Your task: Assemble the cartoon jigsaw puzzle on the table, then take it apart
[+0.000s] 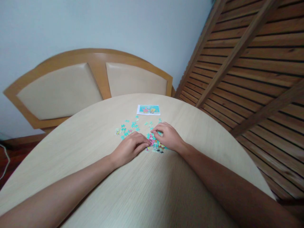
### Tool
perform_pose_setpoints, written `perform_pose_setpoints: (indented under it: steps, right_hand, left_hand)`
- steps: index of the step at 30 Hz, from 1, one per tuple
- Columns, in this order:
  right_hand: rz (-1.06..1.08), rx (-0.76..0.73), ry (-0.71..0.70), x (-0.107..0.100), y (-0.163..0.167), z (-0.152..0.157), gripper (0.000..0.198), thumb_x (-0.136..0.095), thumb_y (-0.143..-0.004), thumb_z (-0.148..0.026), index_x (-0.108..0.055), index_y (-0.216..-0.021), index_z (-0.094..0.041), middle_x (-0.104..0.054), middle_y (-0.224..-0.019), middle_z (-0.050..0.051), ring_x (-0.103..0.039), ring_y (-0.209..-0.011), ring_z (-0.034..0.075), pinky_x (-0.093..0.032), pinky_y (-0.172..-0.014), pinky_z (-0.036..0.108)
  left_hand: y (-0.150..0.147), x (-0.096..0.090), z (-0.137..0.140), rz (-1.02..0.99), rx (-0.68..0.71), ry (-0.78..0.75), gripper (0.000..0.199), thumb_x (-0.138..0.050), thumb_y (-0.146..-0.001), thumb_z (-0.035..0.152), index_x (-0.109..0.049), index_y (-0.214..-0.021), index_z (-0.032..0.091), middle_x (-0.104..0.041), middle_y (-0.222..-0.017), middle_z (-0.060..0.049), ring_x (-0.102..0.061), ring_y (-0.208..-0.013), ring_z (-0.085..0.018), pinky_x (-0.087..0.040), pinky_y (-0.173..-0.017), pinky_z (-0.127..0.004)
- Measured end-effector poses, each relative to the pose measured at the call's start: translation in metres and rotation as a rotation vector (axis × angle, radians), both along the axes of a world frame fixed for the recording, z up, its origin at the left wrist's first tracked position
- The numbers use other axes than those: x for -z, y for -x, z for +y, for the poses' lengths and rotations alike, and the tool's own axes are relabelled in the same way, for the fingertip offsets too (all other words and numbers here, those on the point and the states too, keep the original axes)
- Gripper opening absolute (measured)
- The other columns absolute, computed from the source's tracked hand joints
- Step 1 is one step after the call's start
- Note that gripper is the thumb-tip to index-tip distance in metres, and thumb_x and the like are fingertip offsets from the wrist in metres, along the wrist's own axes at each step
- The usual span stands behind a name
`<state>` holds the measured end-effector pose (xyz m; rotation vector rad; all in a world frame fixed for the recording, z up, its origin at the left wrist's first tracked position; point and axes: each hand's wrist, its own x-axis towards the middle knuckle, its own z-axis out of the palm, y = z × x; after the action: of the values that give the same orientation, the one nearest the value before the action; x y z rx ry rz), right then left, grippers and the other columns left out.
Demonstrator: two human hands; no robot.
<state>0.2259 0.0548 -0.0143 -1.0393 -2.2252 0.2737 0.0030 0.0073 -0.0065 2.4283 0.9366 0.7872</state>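
A partly joined jigsaw puzzle [155, 145] with a pink figure and a yellow figure lies flat on the round table. At its left edge, my left hand [131, 146] has thumb and fingertips drawn together on the pink part. My right hand [169, 136] is over the puzzle's upper right, thumb and forefinger pinched at its top edge on what looks like a small turquoise jigsaw puzzle piece, mostly hidden by the fingertips. Several loose turquoise pieces [134, 124] are scattered beyond my left hand. A lone yellowish piece cluster [117, 131] lies farther left.
Beyond the pieces lies a reference picture card [149, 110] with the same cartoon figures. The pale wooden table [95, 126] has a curved far edge. Behind it stands a padded bench back [99, 76] against the wall. Slatted wooden panels [247, 63] rise at the right.
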Motion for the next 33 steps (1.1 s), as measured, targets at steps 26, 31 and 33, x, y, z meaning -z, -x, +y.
perform_pose_setpoints:
  steps: [26, 31, 33]
  right_hand:
    - [-0.026, -0.007, 0.048, 0.0011, -0.0009, 0.0011, 0.016, -0.060, -0.092, -0.019, -0.075, -0.088, -0.021, -0.074, -0.093, 0.004, -0.064, -0.091, 0.020, -0.047, -0.089, 0.037]
    - [-0.043, -0.004, 0.054, 0.0008, -0.0009, 0.0008, 0.016, -0.060, -0.093, -0.020, -0.075, -0.089, -0.020, -0.074, -0.094, 0.005, -0.064, -0.091, 0.020, -0.046, -0.089, 0.037]
    - [-0.046, -0.005, 0.054, 0.0011, -0.0010, 0.0008, 0.016, -0.060, -0.093, -0.020, -0.075, -0.089, -0.020, -0.074, -0.094, 0.005, -0.064, -0.091, 0.020, -0.046, -0.089, 0.037]
  left_hand:
    - [0.0083, -0.0010, 0.0020, 0.063, 0.022, -0.020, 0.015, -0.074, -0.086, 0.031, -0.066, -0.096, 0.023, -0.064, -0.116, -0.006, -0.057, -0.110, -0.025, -0.042, -0.100, -0.043]
    - [0.0094, 0.0004, 0.0033, 0.056, -0.011, -0.052, 0.015, -0.074, -0.087, 0.032, -0.066, -0.095, 0.022, -0.065, -0.114, -0.005, -0.057, -0.110, -0.024, -0.042, -0.099, -0.041]
    - [0.0098, 0.0008, 0.0039, 0.061, -0.022, -0.055, 0.015, -0.073, -0.087, 0.033, -0.066, -0.094, 0.022, -0.065, -0.114, -0.005, -0.058, -0.110, -0.024, -0.043, -0.099, -0.041]
